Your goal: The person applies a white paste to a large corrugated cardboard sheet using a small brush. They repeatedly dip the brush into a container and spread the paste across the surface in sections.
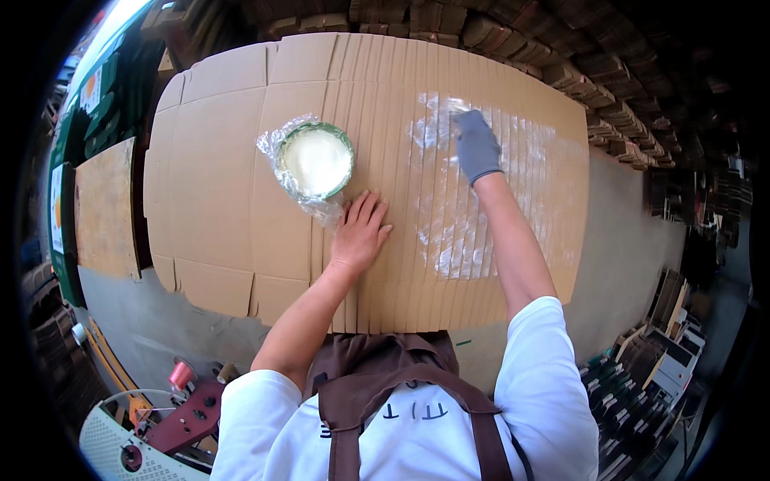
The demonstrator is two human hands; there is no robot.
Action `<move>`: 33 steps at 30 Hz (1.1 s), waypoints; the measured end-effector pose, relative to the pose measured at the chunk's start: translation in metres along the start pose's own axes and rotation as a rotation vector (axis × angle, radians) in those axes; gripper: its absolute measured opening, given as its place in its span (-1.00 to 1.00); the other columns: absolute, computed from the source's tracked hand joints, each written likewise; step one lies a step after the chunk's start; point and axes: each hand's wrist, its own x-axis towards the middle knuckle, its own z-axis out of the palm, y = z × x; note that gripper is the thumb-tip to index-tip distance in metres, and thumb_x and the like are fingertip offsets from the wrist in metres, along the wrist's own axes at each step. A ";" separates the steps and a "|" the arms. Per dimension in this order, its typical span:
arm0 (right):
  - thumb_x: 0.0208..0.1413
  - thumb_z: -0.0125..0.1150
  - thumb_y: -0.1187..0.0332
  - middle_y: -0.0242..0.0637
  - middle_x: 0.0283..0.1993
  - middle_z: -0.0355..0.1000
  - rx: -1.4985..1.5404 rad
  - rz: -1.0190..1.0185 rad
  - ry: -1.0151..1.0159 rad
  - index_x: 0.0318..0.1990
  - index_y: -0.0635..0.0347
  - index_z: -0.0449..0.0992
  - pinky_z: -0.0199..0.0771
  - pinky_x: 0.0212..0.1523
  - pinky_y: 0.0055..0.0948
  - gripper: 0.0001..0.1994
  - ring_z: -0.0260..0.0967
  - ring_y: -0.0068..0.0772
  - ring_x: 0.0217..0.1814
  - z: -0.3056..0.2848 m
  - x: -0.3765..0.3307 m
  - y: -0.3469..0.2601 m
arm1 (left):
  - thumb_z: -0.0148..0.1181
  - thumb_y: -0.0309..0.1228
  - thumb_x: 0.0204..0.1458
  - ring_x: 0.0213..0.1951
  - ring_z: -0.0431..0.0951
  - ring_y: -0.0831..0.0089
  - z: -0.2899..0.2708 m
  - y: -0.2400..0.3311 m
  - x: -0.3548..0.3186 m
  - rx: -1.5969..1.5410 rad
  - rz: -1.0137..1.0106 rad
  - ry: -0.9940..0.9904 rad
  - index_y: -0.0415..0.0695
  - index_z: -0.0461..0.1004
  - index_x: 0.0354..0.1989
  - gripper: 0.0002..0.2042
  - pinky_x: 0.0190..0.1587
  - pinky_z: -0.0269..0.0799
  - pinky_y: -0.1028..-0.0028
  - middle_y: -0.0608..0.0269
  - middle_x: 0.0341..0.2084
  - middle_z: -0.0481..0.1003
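The cardboard [216,144] is wide, flat and brown, and it lies right in front of the person in the head view. Many long lines run across its middle and right side, from near the person to the far edge. White paste [453,252] is smeared over the lines on the right part, thick in some spots and thin in others.

The right hand [479,148] wears a grey glove and is at the far part of the white patch. Its fingers are bent in and look blurry. Something pale is by the fingertips, but I cannot tell if the hand is holding it.

The left hand [361,232] is bare. It lies flat on the cardboard with its fingers a little apart, and it is not gripping anything. Its fingertips are just beside some clear plastic wrap [325,212].

A round green tub [350,148] sits on the cardboard, a bit past the left hand. It has creamy white stuff inside, and the wrap is bunched around its left and near sides.

The person wears a brown apron [345,385] over a white shirt [545,361]. Big piles of folded cardboard [565,76] stand past the far edge. Near the bottom left is a pink spool [181,375].
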 end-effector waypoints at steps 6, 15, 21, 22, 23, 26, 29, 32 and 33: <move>0.07 0.08 0.46 -0.07 -0.09 0.41 0.036 -0.141 -0.051 -0.08 0.10 0.51 0.48 -0.11 -0.11 -0.75 0.45 0.06 -0.12 0.000 0.008 -0.092 | 0.10 -0.20 0.12 0.36 0.06 0.22 0.001 -0.003 -0.003 0.002 -0.024 -0.012 -0.03 0.26 0.23 -0.50 0.36 -0.04 0.09 0.22 0.31 0.15; 0.12 0.11 0.36 -0.14 -0.09 0.42 0.109 -0.070 0.048 -0.08 0.02 0.52 0.49 -0.11 -0.12 -0.79 0.46 0.01 -0.11 0.005 -0.013 -0.048 | 0.06 -0.17 0.15 0.36 0.06 0.24 0.000 0.000 0.000 -0.009 0.000 -0.004 -0.04 0.26 0.22 -0.53 0.34 0.01 0.08 0.22 0.31 0.15; 0.12 0.14 0.26 -0.15 -0.09 0.40 0.056 0.114 0.010 -0.06 0.00 0.47 0.50 -0.10 -0.04 -0.76 0.46 0.06 -0.14 -0.003 -0.015 -0.016 | 0.07 -0.17 0.14 0.35 0.07 0.23 -0.003 0.001 0.000 -0.008 0.022 0.012 -0.06 0.27 0.21 -0.52 0.35 0.01 0.09 0.22 0.29 0.16; 0.12 0.15 0.28 -0.14 -0.10 0.41 0.040 0.120 0.018 -0.07 0.01 0.49 0.50 -0.11 -0.06 -0.78 0.47 0.05 -0.13 -0.009 -0.016 -0.030 | 0.07 -0.17 0.14 0.35 0.07 0.23 -0.003 0.000 0.003 -0.008 0.011 0.006 -0.06 0.27 0.21 -0.52 0.35 0.01 0.09 0.22 0.29 0.17; 0.12 0.14 0.30 -0.14 -0.10 0.41 0.057 0.051 -0.005 -0.09 0.01 0.50 0.50 -0.12 -0.07 -0.79 0.46 0.06 -0.14 -0.006 -0.025 -0.045 | 0.07 -0.17 0.14 0.35 0.07 0.23 -0.003 0.000 0.004 -0.008 0.001 0.000 -0.06 0.27 0.21 -0.52 0.35 0.01 0.10 0.22 0.29 0.17; 0.11 0.14 0.32 -0.13 -0.12 0.42 0.074 -0.034 -0.068 -0.10 0.01 0.51 0.50 -0.15 -0.08 -0.81 0.46 0.06 -0.16 0.002 -0.053 -0.065 | 0.10 -0.18 0.12 0.35 0.07 0.23 0.002 -0.001 -0.006 -0.024 0.001 0.003 -0.04 0.28 0.20 -0.52 0.34 0.00 0.09 0.23 0.29 0.16; 0.08 0.17 0.33 -0.14 -0.13 0.41 0.003 0.057 -0.025 -0.07 -0.01 0.49 0.52 -0.13 -0.09 -0.76 0.47 0.04 -0.15 -0.008 -0.031 -0.037 | 0.12 -0.19 0.10 0.34 0.08 0.24 0.003 -0.001 -0.004 -0.019 0.021 0.031 -0.03 0.28 0.20 -0.52 0.33 0.01 0.08 0.24 0.29 0.17; 0.07 0.15 0.37 -0.12 -0.15 0.41 0.023 -0.082 -0.017 -0.08 0.01 0.51 0.52 -0.16 -0.09 -0.77 0.48 0.03 -0.15 0.000 -0.049 -0.057 | 0.12 -0.19 0.10 0.34 0.09 0.24 0.003 -0.004 0.008 -0.011 0.013 0.063 -0.04 0.29 0.19 -0.52 0.33 0.02 0.07 0.24 0.29 0.17; 0.07 0.14 0.38 -0.12 -0.14 0.41 0.017 -0.129 -0.051 -0.09 0.01 0.52 0.52 -0.17 -0.09 -0.78 0.48 0.02 -0.15 0.004 -0.064 -0.062 | 0.13 -0.20 0.10 0.34 0.09 0.25 0.003 -0.003 -0.001 -0.023 0.008 0.050 -0.04 0.29 0.19 -0.52 0.33 0.02 0.07 0.24 0.29 0.17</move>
